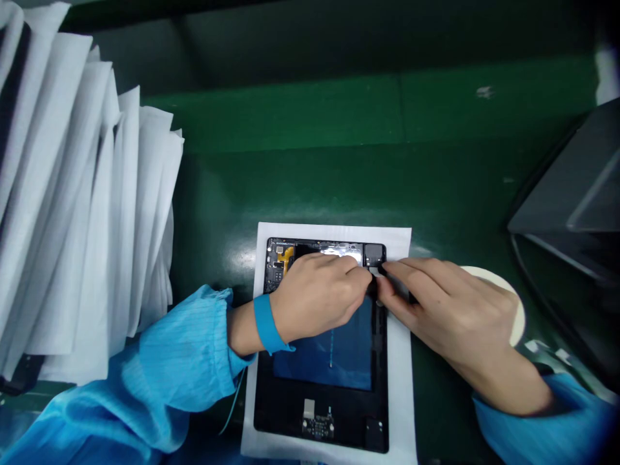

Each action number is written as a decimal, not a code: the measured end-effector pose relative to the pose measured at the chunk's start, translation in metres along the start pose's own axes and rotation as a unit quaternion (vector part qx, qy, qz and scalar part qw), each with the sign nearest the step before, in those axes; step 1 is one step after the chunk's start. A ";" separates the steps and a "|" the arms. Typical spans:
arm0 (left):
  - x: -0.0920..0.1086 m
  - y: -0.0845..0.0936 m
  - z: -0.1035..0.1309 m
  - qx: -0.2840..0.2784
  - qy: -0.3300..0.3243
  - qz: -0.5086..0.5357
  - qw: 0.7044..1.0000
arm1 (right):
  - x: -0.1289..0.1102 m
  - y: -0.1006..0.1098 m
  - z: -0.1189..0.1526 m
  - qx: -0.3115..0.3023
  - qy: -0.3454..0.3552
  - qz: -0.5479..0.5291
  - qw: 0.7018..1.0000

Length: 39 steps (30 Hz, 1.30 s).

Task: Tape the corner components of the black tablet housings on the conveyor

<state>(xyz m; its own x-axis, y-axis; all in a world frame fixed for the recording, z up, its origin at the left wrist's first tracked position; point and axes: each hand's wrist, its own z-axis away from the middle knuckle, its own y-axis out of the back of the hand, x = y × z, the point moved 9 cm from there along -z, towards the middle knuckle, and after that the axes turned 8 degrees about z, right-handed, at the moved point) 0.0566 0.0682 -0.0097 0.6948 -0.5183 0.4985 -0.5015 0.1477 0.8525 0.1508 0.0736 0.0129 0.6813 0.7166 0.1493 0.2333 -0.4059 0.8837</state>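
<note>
An opened tablet [322,403], its inner parts showing, lies on a white foam sheet [402,387]. Over its upper half is my left hand [324,290], closed, its fingertips pressed together near the tablet's upper right edge. My right hand [450,310] reaches in from the right and meets it there, thumb and fingers pinched. Something small and dark shows between the two sets of fingertips, too hidden to name. Inside the tablet are a blue-black battery panel [310,368], an orange flex cable [287,257] at the upper left and a small circuit board [318,426] at the bottom.
A row of white foam sleeves [116,213] stands along the left, some with dark items inside. A pale round object [517,316] is partly behind my right hand. To the right are a grey box-like object [576,174] and a black cable [533,278] on the green table [310,181].
</note>
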 end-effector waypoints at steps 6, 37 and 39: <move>0.000 0.001 0.001 0.003 0.001 -0.004 1.000 | 0.001 -0.001 -0.001 -0.002 -0.010 -0.030 1.000; -0.007 0.009 -0.001 0.020 0.023 0.003 1.000 | 0.019 0.068 0.045 0.039 -0.028 0.103 0.994; -0.007 0.011 -0.003 0.025 0.017 0.005 1.000 | 0.062 0.096 0.075 0.105 -0.112 0.203 0.967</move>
<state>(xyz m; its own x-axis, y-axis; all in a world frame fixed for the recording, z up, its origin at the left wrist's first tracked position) 0.0474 0.0758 -0.0031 0.7059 -0.4879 0.5135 -0.5338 0.1102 0.8384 0.2678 0.0361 0.0740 0.8739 0.3424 0.3452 0.0343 -0.7516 0.6588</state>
